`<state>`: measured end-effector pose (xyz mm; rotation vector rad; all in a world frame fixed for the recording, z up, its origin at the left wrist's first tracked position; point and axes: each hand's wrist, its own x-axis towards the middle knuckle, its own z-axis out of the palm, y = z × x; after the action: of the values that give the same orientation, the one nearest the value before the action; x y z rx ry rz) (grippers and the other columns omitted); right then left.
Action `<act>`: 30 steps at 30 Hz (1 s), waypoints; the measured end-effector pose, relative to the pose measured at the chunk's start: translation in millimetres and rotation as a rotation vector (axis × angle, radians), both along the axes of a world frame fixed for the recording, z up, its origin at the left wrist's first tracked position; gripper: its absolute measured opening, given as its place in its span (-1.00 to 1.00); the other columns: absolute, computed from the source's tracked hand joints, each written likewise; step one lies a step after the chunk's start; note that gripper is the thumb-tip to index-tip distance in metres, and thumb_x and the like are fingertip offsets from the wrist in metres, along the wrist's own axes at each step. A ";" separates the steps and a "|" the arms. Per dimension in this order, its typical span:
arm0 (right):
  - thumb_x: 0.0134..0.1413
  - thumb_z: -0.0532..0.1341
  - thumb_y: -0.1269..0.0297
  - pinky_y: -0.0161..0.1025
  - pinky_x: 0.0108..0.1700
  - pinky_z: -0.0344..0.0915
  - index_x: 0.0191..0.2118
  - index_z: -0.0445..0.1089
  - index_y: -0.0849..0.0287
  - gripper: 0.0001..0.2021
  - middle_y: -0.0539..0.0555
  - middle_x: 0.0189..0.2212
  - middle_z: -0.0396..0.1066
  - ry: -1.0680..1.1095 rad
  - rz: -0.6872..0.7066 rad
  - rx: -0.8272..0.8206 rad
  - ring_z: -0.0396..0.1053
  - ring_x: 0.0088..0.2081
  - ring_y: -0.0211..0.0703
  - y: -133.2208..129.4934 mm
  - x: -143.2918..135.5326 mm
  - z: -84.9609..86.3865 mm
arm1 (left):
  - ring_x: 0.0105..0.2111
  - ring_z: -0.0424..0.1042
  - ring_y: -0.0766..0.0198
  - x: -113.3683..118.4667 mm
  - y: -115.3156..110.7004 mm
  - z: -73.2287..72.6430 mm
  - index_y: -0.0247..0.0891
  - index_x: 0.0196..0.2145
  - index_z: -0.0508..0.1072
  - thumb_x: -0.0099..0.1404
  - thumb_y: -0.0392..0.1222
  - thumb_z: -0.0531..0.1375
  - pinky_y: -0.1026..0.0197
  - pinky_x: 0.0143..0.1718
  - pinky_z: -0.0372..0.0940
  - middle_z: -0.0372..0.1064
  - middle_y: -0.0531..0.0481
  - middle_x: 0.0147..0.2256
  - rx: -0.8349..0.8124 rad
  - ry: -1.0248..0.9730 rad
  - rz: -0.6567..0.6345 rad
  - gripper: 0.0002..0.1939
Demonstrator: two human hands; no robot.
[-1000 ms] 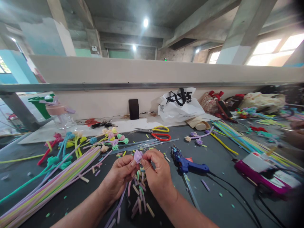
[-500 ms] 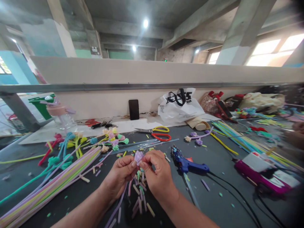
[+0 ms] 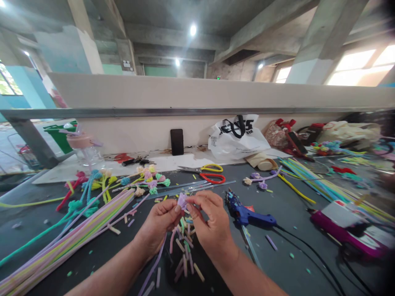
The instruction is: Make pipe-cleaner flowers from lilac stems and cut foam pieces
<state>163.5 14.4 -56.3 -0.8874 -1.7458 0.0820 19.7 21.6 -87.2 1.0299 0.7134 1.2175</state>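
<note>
Between my two hands is a small lilac pipe-cleaner flower [image 3: 182, 201], held above the dark table. My left hand [image 3: 162, 222] pinches it from the left side, thumb and forefinger pressed together. From the other side the fingertips of my right hand [image 3: 210, 220] are closed on its edge. A long lilac pipe-cleaner stem [image 3: 155, 265] runs down below my left hand; whether it joins the flower is hidden. Under the hands lie several short cut pipe-cleaner pieces [image 3: 185, 263] in lilac, cream and green.
A blue glue gun [image 3: 253, 217] with a black cord lies right of my hands. Scissors [image 3: 212, 173] and clear glue sticks [image 3: 197, 187] are ahead. Long pipe cleaners [image 3: 83, 230] lie left beside finished flowers [image 3: 151, 179]. A phone [image 3: 177, 142] leans on the back panel.
My fingers have shifted slightly on the lilac flower, and my right hand's fingers sit a little higher over it. The whole view has moved slightly, so everything appears further right.
</note>
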 end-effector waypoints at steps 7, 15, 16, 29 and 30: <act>-0.02 0.19 0.46 -0.16 -0.19 0.12 -0.43 0.38 0.13 -0.92 0.00 -0.46 0.41 -0.029 -0.067 0.009 0.35 -0.35 -0.19 -0.4 -3.0 -2.4 | -0.64 -0.01 0.48 1.7 0.7 -5.2 -0.32 -0.52 0.41 0.11 -0.13 0.23 0.36 -0.58 -0.11 0.13 0.15 -0.64 0.006 0.045 0.054 -0.81; -0.11 0.22 0.49 -0.24 -0.29 0.17 -0.52 0.33 0.17 -0.89 -0.01 -0.53 0.35 0.089 -0.018 -0.235 0.31 -0.42 -0.20 3.9 -5.8 -4.1 | -0.66 -0.11 0.48 4.8 -3.1 1.7 -0.34 -0.60 0.32 0.09 -0.06 0.23 0.34 -0.61 -0.22 0.03 0.18 -0.68 -0.001 0.123 0.063 -0.71; -0.11 0.22 0.50 -0.24 -0.30 0.16 -0.52 0.34 0.17 -0.89 -0.01 -0.53 0.36 0.084 -0.024 -0.238 0.32 -0.42 -0.20 4.9 -5.8 -4.3 | -0.66 -0.10 0.48 5.3 -3.6 3.2 -0.34 -0.61 0.32 0.08 -0.05 0.23 0.34 -0.61 -0.21 0.03 0.18 -0.68 0.000 0.141 0.069 -0.70; -0.12 0.19 0.48 -0.27 -0.37 0.10 -0.60 0.31 0.16 -0.86 -0.04 -0.61 0.35 0.042 -0.042 -0.254 0.29 -0.50 -0.24 6.4 -5.9 -4.0 | -0.63 -0.06 0.46 3.7 -1.8 -1.7 -0.33 -0.60 0.28 0.10 -0.03 0.19 0.34 -0.59 -0.14 0.00 0.17 -0.66 0.028 0.249 0.075 -0.68; -0.11 0.18 0.47 -0.27 -0.37 0.10 -0.60 0.30 0.16 -0.85 -0.04 -0.61 0.34 0.043 -0.039 -0.252 0.28 -0.50 -0.24 6.5 -5.9 -4.1 | -0.63 -0.06 0.46 3.7 -1.8 -1.6 -0.32 -0.61 0.27 0.10 -0.02 0.19 0.34 -0.59 -0.13 -0.01 0.18 -0.66 0.036 0.254 0.079 -0.67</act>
<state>157.7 20.9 -60.5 -1.0943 -1.7010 0.2985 23.4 19.7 -88.8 1.2093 0.9395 1.1816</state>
